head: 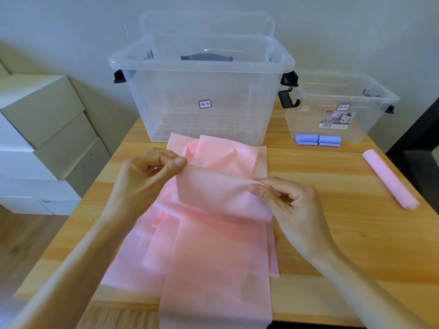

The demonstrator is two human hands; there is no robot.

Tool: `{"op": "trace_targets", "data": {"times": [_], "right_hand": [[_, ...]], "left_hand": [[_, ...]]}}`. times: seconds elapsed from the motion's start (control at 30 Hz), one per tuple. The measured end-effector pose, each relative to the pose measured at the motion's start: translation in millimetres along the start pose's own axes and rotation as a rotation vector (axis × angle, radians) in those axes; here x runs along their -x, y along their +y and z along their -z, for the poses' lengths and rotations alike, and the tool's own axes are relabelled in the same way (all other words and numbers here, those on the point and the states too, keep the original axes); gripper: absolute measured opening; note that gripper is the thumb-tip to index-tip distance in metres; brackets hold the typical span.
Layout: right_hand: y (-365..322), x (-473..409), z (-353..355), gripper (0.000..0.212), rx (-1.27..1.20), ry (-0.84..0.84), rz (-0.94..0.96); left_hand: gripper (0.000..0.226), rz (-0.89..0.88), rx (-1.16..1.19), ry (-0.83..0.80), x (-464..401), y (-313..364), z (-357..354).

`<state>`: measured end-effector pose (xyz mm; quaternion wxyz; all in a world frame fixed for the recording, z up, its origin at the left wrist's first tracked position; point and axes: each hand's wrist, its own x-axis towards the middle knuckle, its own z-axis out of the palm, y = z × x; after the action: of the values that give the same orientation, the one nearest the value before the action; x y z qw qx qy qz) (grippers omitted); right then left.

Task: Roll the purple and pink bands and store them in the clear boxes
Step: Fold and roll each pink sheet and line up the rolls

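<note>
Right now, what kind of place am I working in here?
Probably a home or small storeroom packing spot: a wooden table against a plain wall, two labelled clear boxes, and stacked cardboard cartons on the left.

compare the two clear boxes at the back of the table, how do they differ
The large clear box stands tall at centre; the small clear box is lower and sits to its right. The large one carries only a small label; the small one also has a printed product sticker. Both are open-topped, transparent and black-latched.
</note>
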<state>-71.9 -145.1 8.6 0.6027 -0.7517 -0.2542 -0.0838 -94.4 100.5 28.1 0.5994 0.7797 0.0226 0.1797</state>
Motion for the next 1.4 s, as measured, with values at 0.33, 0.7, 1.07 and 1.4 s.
{"op": "trace_targets", "data": {"times": [0.33, 0.7, 1.07, 1.4], "right_hand": [[-22, -5, 6, 0.014, 0.034, 0.046, 0.067], [-64, 26, 21, 0.017, -0.255, -0.321, -0.122], [-46, 46, 25, 0.006, -0.348, -0.603, -0.347], [23, -10, 18, 0.009, -0.034, -0.154, -0.369]], "left_hand": [[0.023, 0.035, 0.038, -0.138, 12, 14, 1], [0.02, -0.257, 0.327, -0.331, 43, 48, 21], [0.025, -0.035, 0.364, -0.671, 44, 21, 38], [0.014, 0.228, 0.071, -0.239, -3, -2, -6]]}}
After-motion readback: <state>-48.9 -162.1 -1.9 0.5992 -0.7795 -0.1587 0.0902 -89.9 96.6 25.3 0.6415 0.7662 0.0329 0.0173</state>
